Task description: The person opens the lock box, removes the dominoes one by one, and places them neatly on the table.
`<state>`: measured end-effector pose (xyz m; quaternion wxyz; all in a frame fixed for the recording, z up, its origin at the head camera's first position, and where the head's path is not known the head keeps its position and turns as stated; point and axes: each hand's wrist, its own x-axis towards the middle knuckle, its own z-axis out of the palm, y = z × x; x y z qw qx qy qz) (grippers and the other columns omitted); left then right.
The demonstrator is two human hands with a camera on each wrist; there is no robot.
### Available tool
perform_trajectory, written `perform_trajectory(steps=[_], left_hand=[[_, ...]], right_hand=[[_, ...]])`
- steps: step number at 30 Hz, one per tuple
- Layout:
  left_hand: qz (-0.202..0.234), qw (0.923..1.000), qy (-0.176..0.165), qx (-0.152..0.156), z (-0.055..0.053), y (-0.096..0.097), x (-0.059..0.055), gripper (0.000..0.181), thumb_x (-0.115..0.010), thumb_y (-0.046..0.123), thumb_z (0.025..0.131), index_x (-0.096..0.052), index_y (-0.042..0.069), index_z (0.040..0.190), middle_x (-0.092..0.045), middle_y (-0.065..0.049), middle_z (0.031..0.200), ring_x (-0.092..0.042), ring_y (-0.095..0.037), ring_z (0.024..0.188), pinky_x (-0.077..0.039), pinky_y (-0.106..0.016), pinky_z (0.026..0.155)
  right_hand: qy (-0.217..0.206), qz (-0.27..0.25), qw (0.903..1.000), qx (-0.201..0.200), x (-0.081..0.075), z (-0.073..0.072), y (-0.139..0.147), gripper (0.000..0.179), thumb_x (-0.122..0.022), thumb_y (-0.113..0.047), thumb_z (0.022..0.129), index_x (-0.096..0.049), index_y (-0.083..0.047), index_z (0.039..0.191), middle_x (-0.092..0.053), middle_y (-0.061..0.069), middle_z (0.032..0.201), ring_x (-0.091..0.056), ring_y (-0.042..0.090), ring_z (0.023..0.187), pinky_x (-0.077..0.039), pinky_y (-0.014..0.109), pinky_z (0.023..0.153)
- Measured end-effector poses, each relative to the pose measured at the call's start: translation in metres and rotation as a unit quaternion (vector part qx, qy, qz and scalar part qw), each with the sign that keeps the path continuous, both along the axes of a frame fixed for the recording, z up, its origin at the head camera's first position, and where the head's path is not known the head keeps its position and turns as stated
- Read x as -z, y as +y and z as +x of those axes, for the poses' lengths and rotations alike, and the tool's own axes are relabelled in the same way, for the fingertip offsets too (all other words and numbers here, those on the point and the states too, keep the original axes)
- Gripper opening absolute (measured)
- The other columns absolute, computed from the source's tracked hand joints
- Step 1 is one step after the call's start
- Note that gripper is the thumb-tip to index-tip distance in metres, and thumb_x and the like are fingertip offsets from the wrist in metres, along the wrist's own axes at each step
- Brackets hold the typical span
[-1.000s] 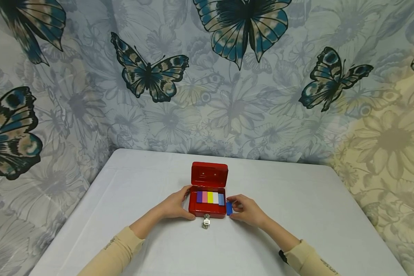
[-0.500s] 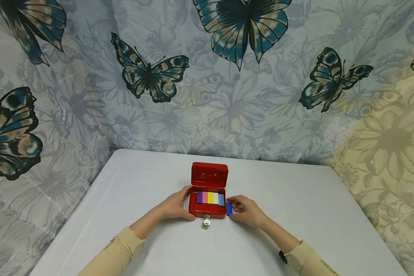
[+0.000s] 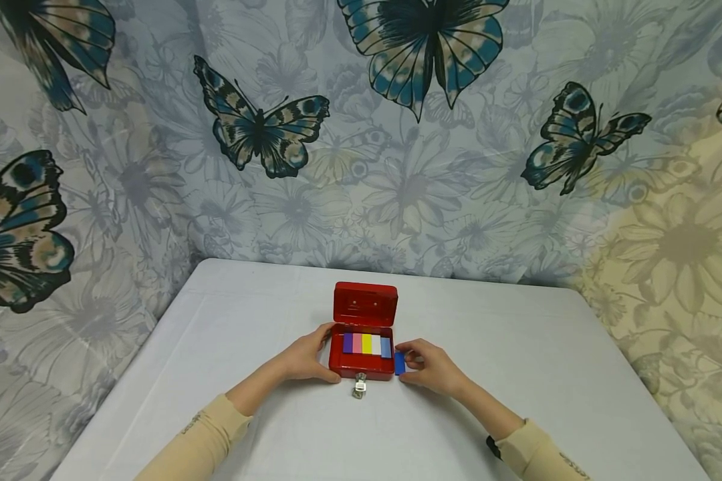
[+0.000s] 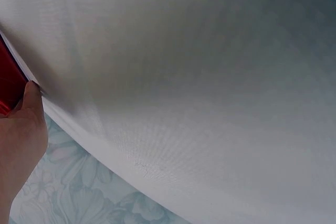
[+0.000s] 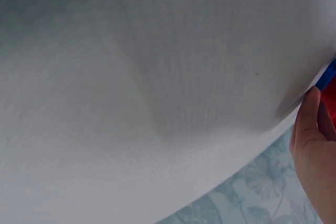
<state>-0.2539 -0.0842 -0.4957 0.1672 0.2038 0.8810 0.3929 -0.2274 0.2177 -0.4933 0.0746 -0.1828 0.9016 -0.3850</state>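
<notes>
A red cash box stands on the white table with its lid raised. Purple, pink, yellow, white and light blue blocks lie in a row inside it. My left hand grips the box's left side, thumb at the front corner and fingers toward the back. In the left wrist view the thumb lies along the red wall. On the other side, my right hand holds a dark blue block between thumb and fingers, right beside the box's right wall. The block's edge also shows in the right wrist view.
A silver latch hangs out at the box's front. The white-covered table reaches back to a butterfly-print cloth wall. A dark band sits at the right sleeve's cuff.
</notes>
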Motion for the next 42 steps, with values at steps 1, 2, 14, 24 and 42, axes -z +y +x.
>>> perform_trajectory(steps=[1,2,14,24,42], left_hand=[[0.000,1.0000,0.000,0.000,0.000,0.000,0.000,0.105,-0.089,0.028,0.068,-0.026,0.009,0.151,-0.039,-0.012,0.151,-0.041,-0.031,0.136,-0.041,-0.046,0.106],[0.001,1.0000,0.000,0.000,0.000,0.000,0.000,0.105,-0.089,0.028,0.068,-0.027,0.009,0.150,-0.039,-0.012,0.151,-0.041,-0.031,0.136,-0.041,-0.046,0.106],[-0.001,1.0000,0.003,0.004,0.000,0.000,0.002,0.105,-0.088,0.028,0.069,-0.026,0.009,0.151,-0.039,-0.011,0.151,-0.041,-0.029,0.135,-0.041,-0.043,0.106],[0.000,1.0000,0.001,0.003,-0.001,0.000,0.002,0.106,-0.089,0.029,0.068,-0.026,0.010,0.151,-0.039,-0.011,0.151,-0.041,-0.030,0.135,-0.041,-0.045,0.106],[-0.003,1.0000,0.002,-0.001,-0.002,-0.001,0.004,0.106,-0.088,0.031,0.068,-0.026,0.010,0.151,-0.039,-0.010,0.151,-0.042,-0.029,0.135,-0.042,-0.044,0.106]], right_hand=[[0.001,0.001,1.0000,0.000,0.000,0.000,0.000,0.051,-0.081,-0.007,0.079,-0.060,-0.002,0.125,-0.061,0.005,0.110,-0.058,0.020,0.096,-0.057,0.027,0.081],[0.002,0.001,1.0000,0.001,0.000,0.000,0.000,0.051,-0.081,-0.008,0.079,-0.060,-0.002,0.124,-0.061,0.005,0.110,-0.058,0.020,0.096,-0.057,0.027,0.080],[0.006,-0.014,0.9996,0.024,-0.005,0.005,0.004,0.044,-0.079,-0.008,0.081,-0.063,-0.003,0.121,-0.064,0.008,0.110,-0.060,0.022,0.095,-0.057,0.029,0.080],[-0.065,-0.060,0.9915,0.096,-0.011,0.004,0.001,0.030,-0.072,-0.015,0.088,-0.066,-0.007,0.117,-0.067,0.002,0.105,-0.061,0.021,0.099,-0.055,0.041,0.087],[-0.081,-0.145,0.9746,0.151,-0.019,0.003,-0.014,0.020,-0.067,-0.012,0.092,-0.066,-0.006,0.111,-0.067,0.003,0.100,-0.062,0.017,0.091,-0.055,0.034,0.085]])
